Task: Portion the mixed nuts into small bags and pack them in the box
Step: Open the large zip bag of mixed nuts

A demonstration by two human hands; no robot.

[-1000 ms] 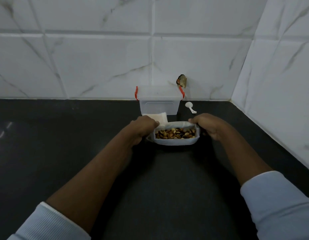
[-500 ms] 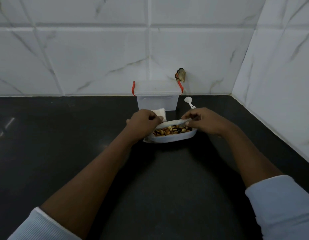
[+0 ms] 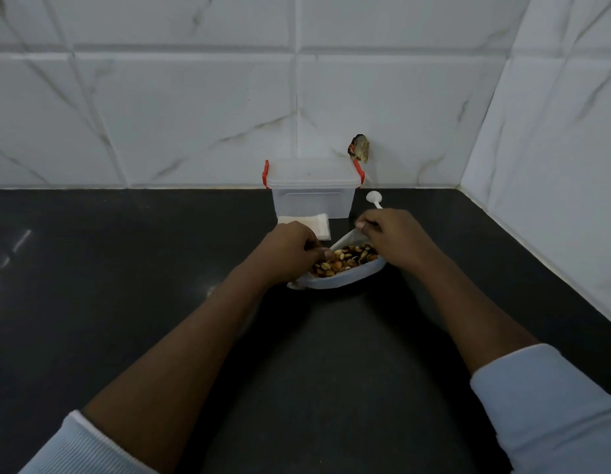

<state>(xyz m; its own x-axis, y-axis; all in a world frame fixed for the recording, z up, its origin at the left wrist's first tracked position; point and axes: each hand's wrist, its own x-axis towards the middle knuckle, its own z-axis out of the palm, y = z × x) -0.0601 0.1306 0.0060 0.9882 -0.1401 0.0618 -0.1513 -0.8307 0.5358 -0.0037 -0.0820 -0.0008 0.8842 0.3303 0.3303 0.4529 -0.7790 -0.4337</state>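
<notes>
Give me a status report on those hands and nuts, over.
Left hand grips nut bag at its left end; right hand pinches its far edge. Bag open on counter. Box lidded behind; nothing blocking.

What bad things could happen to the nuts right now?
The nut bag is wide open while the left hand and right hand grip its rim, so nuts might spill onto the counter. The spoon lies just behind the right hand and could get knocked. The box has its lid on, so nothing can go in yet.
</notes>
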